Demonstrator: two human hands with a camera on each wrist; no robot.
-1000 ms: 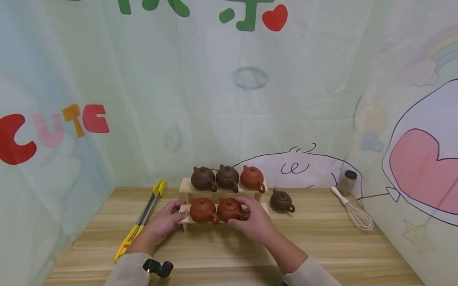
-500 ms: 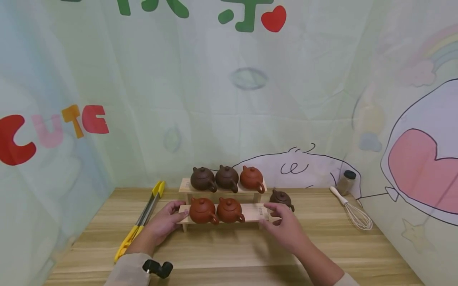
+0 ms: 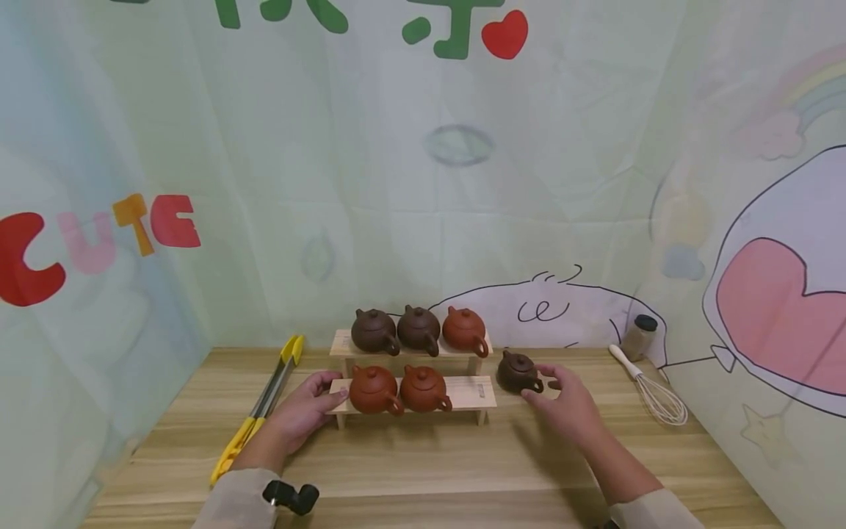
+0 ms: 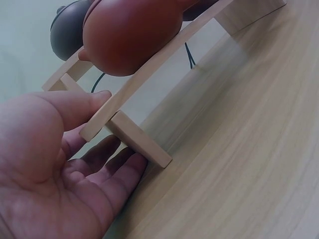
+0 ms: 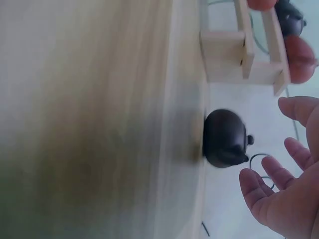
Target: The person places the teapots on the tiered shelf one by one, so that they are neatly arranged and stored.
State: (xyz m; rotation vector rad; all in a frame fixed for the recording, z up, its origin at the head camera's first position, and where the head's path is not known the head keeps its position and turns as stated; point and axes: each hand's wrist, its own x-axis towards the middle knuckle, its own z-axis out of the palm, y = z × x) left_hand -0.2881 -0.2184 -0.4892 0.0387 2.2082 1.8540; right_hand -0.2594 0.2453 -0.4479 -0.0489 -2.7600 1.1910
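My left hand (image 3: 307, 411) holds the left end of a low two-tier wooden stand (image 3: 469, 393), thumb on top of the board and fingers below it by the leg (image 4: 142, 139). Two reddish-brown teapots, one at the left end (image 3: 372, 389) and another (image 3: 424, 388) beside it, sit on the front tier; its right part is bare. Behind, the upper tier carries two dark brown teapots (image 3: 374, 330) and one reddish teapot (image 3: 465, 330). My right hand (image 3: 568, 404) reaches around the handle side of a dark teapot (image 3: 518, 371) on the table, fingers spread. The right wrist view shows a gap between them.
Yellow-handled tongs (image 3: 264, 404) lie left of my left hand. To the right are a whisk (image 3: 651, 386) and a jar with a black lid (image 3: 641, 338). A printed cloth backdrop (image 3: 423, 220) closes off the back and sides of the wooden table (image 3: 410, 470).
My right hand has let go of the second reddish teapot on the front tier and moved right to the dark teapot on the table. The left hand has stayed on the stand.
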